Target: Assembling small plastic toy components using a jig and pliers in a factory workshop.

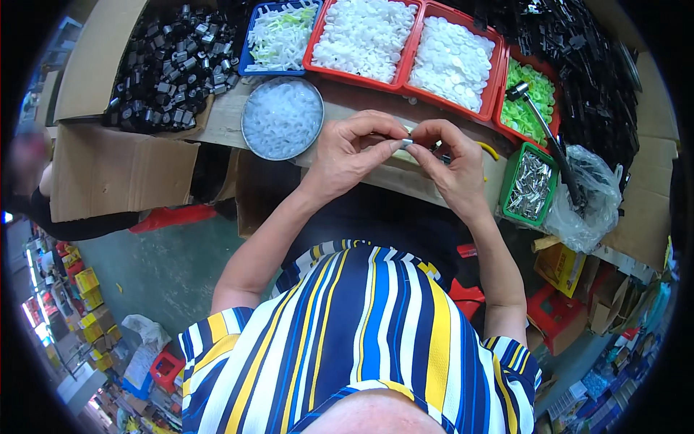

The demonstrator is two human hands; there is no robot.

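Both hands meet over the front of the workbench (390, 177), fingertips almost touching. My left hand (354, 150) pinches one side of a small pale part (407, 142). From the other side, the thumb and index finger of my right hand (454, 160) press on the same part. Its exact kind is too small and too covered to tell. Left of the hands stands a round metal bowl (319, 101) full of translucent whitish pieces. Beside my right wrist is a green tray (553, 189) of small shiny metal pieces. A yellow curved handle (489, 150) shows behind my right hand.
Red trays (414, 54) of white plastic parts and a red tray (499, 116) of green ones line the back. A blue tray (243, 61) holds pale strips. Black parts (170, 65) fill a carton at left. A hammer (538, 108) leans near a plastic bag (589, 210).
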